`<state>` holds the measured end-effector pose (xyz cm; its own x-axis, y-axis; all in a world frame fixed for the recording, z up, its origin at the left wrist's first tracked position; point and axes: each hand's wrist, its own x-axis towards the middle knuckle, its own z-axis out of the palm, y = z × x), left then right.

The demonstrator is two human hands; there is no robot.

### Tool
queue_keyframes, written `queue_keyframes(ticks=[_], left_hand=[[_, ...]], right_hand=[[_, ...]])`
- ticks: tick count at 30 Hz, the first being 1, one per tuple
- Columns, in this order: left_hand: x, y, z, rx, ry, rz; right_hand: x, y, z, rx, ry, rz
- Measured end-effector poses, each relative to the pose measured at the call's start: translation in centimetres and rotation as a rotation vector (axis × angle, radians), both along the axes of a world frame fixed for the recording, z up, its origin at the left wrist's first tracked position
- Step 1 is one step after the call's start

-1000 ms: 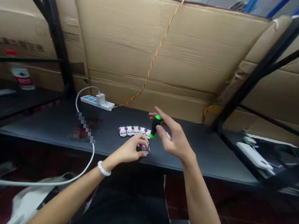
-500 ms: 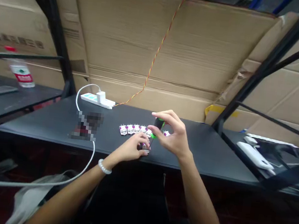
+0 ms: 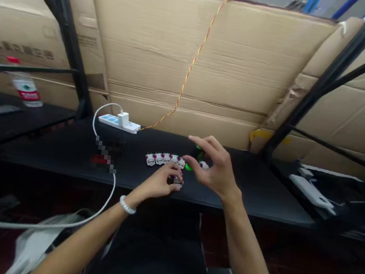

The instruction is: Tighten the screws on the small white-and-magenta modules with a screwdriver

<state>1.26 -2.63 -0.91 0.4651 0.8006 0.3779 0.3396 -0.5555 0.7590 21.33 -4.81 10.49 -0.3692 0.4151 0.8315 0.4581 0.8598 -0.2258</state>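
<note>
My left hand (image 3: 161, 180) rests at the front part of the black table, its fingers closed around a small white-and-purple part (image 3: 178, 182), which they partly cover. Above and to the right, my right hand (image 3: 213, 167) curls its thumb and fingers loosely round a screwdriver (image 3: 188, 167) with a black handle and green ends. The handle is dark against the table, and its shaft is hard to see. Just behind my hands, several similar white-and-purple parts (image 3: 166, 158) stand in a row. Another such part (image 3: 203, 165) shows partly behind my right hand.
A white power strip (image 3: 113, 121) with a plugged-in charger (image 3: 123, 119) lies at the back left, its white cable (image 3: 113, 190) running off the front edge. Cardboard (image 3: 191, 59) closes the back. Black frame posts flank the table (image 3: 245, 192); a bottle (image 3: 27, 88) stands left.
The fingers of my right hand have loosened and spread a little round the screwdriver handle, which tilts slightly differently. My left hand stays on the small part. The picture's lighting has shifted.
</note>
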Motion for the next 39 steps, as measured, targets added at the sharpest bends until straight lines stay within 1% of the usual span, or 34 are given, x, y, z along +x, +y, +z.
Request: queue_keyframes(ticks=[3, 5, 10, 12, 14, 16, 17, 21, 22, 24, 27, 28, 32, 33, 34, 37, 38, 39], left_hand=[[-0.02, -0.03, 0.02, -0.013, 0.006, 0.006], [-0.03, -0.08, 0.11, -0.011, 0.014, 0.007], [-0.02, -0.07, 0.06, 0.017, 0.019, 0.010], [-0.03, -0.04, -0.01, 0.004, 0.011, 0.011], [-0.04, -0.05, 0.01, -0.010, 0.011, 0.005], [-0.05, -0.11, 0.12, -0.006, 0.020, 0.001], [-0.04, -0.15, 0.18, 0.001, 0.024, 0.000], [0.03, -0.24, 0.27, 0.022, 0.024, 0.010], [0.05, -0.25, 0.25, 0.020, 0.022, 0.010], [0.07, -0.25, 0.20, 0.008, 0.016, 0.015], [0.05, -0.24, 0.20, -0.005, 0.022, 0.010], [0.04, -0.23, 0.22, -0.003, 0.022, 0.010], [0.05, -0.25, 0.31, -0.007, 0.008, 0.015], [0.06, -0.28, 0.33, -0.017, 0.004, 0.019], [0.07, -0.31, 0.33, -0.027, 0.005, 0.022], [0.07, -0.33, 0.28, -0.040, 0.010, 0.022], [0.06, -0.29, 0.22, -0.036, 0.010, 0.017], [0.04, -0.24, 0.16, -0.029, 0.009, 0.011]], right_hand=[[0.26, -0.10, 0.10, -0.073, -0.025, 0.114], [0.44, 0.07, 0.06, -0.088, -0.007, 0.157], [0.70, 0.38, 0.02, -0.025, 0.001, 0.030], [0.79, 0.17, 0.09, -0.068, -0.027, 0.070], [0.85, -0.11, 0.16, -0.139, -0.053, 0.154], [0.80, -0.28, 0.19, -0.160, -0.055, 0.190], [0.73, -0.31, 0.18, -0.145, -0.045, 0.171], [0.38, -0.28, 0.07, -0.044, -0.016, 0.024], [0.35, -0.32, 0.05, -0.036, -0.015, 0.010], [0.37, -0.43, 0.03, -0.047, -0.013, 0.053], [0.44, -0.53, 0.05, -0.115, -0.006, 0.165], [0.44, -0.50, 0.04, -0.118, 0.002, 0.165], [0.40, -0.25, -0.14, -0.041, 0.039, 0.022], [0.44, -0.22, -0.20, -0.047, 0.034, 0.016], [0.51, -0.20, -0.25, -0.075, 0.026, 0.038], [0.73, -0.11, -0.36, -0.199, 0.013, 0.192], [0.76, -0.04, -0.38, -0.222, 0.018, 0.219], [0.75, 0.04, -0.39, -0.225, 0.021, 0.211]])
